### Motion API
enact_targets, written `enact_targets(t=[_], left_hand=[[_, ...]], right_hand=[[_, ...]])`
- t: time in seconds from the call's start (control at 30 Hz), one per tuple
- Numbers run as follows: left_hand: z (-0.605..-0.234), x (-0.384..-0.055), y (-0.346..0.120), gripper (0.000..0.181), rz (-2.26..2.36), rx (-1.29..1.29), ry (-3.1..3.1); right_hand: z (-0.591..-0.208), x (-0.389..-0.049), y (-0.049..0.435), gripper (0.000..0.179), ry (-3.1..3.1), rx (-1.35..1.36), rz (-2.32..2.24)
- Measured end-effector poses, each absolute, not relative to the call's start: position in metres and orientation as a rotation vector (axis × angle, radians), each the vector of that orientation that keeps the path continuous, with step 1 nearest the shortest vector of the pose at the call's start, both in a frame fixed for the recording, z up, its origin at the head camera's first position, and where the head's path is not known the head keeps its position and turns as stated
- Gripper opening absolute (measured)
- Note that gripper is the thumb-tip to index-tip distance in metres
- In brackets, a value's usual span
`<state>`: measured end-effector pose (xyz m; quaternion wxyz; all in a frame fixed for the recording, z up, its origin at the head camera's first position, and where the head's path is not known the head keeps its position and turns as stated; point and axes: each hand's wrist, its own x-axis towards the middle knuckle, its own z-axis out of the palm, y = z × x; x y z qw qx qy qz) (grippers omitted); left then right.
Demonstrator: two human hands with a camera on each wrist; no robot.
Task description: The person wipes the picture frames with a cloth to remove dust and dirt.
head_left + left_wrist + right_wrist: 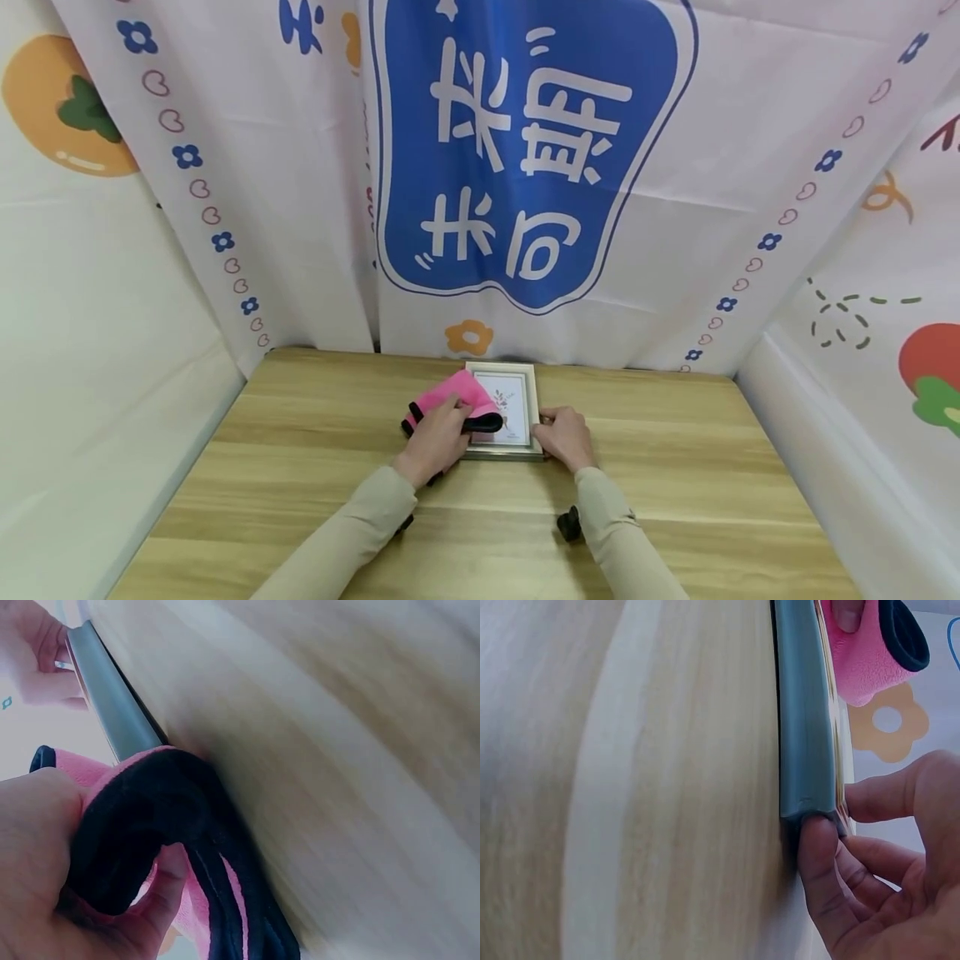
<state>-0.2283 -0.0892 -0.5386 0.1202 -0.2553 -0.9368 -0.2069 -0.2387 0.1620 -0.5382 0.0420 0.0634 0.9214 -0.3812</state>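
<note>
Pink cloth (457,388), edged in black, was pinched between the left hand's (437,439) thumb and fingers, overlapping the left side of the picture frame (517,408). The frame lay just right of those fingers on the wooden table (675,467), long axis running toward the patterned curtain (315,250). Nearer still, the right hand (567,437) gripped its right edge by the near corner, fingers closed.

Downward head and close wrist views share tabletop (690,467).
</note>
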Motion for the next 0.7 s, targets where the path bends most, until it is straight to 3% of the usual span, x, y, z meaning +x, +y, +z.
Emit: enact_targets(t=[0.5, 0.7], left_hand=[[-0.531, -0.207, -0.093, 0.041, -0.629, -0.765, -2.857], [-0.523, -0.200, -0.099, 0.035, -0.718, -0.770, -2.923]], right_hand=[[-0.538, -0.236, 0.158, 0.048, 2.859, 0.236, -1.133], [-0.537, -0.236, 0.157, 0.049, 2.861, 0.253, -1.141]])
